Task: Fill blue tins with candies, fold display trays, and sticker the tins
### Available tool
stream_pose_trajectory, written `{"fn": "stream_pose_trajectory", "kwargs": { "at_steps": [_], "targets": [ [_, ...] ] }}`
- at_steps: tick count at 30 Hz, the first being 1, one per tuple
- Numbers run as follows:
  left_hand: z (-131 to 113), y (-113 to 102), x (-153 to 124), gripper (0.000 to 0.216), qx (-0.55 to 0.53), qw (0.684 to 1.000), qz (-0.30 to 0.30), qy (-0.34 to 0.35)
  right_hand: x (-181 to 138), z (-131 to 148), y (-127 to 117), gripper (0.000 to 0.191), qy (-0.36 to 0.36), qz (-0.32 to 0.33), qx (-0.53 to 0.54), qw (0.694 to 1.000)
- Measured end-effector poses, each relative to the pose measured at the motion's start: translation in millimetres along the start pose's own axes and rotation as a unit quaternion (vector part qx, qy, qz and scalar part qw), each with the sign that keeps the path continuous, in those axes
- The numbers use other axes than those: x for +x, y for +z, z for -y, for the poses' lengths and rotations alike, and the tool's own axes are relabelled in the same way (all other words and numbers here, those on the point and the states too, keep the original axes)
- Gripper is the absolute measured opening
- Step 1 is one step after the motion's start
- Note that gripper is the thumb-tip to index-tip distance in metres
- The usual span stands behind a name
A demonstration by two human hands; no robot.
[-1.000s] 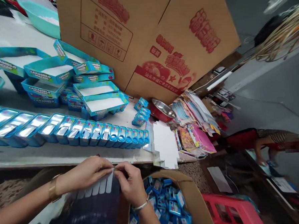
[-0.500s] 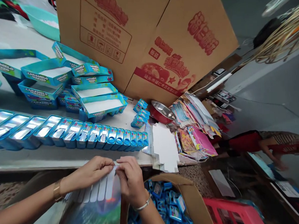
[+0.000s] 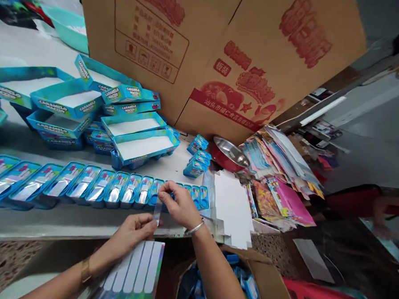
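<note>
I pinched strip [image 3: 158, 213] between both hands: right hand [image 3: 178, 204], left hand [image 3: 133, 231] | sheet [image 3: 139, 273] under left, at table [image 3: 72, 218] front edge | peel slow, keep flat.

Left hand [image 3: 135, 230]: fingers curled, thumb and forefinger pinched, palm down, forearm reaching in from lower left.
Right hand [image 3: 179, 205]: raised higher, fingertips pinched together, wrist bent, forearm rising from below.
</note>
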State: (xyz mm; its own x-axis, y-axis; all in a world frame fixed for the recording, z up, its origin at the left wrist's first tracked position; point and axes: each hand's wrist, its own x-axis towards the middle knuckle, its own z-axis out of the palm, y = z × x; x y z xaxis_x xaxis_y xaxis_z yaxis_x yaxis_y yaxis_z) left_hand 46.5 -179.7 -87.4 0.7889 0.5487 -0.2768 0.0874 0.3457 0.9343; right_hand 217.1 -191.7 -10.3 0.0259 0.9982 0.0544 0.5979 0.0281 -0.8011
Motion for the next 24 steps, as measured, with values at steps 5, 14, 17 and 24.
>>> {"fn": "stream_pose_trajectory", "kwargs": {
  "at_steps": [5, 14, 17, 24],
  "targets": [
    [-3.3, -0.9, 7.4, 0.051, 0.026, 0.995, -0.101, 0.005, 8.6, -9.7, 11.0, 0.007, -0.008, -0.041, -0.067, 0.997],
    [10.0, -7.1, 20.2, 0.055, 0.005, 0.99, -0.137, -0.032, 18.7, -22.6, 23.5, 0.006, -0.023, -0.064, -0.143, 0.987],
    [20.2, -9.8, 27.9, 0.06, 0.0, 0.987, -0.151, -0.063, 23.9, -25.6, 23.3, 0.006, 0.002, -0.069, -0.139, 0.988],
    [33.1, -13.2, 32.1, 0.063, 0.059, 0.987, -0.151, -0.012, 26.4, -23.2, 29.3, 0.02, -0.01, -0.098, -0.153, 0.983]
  ]
}}
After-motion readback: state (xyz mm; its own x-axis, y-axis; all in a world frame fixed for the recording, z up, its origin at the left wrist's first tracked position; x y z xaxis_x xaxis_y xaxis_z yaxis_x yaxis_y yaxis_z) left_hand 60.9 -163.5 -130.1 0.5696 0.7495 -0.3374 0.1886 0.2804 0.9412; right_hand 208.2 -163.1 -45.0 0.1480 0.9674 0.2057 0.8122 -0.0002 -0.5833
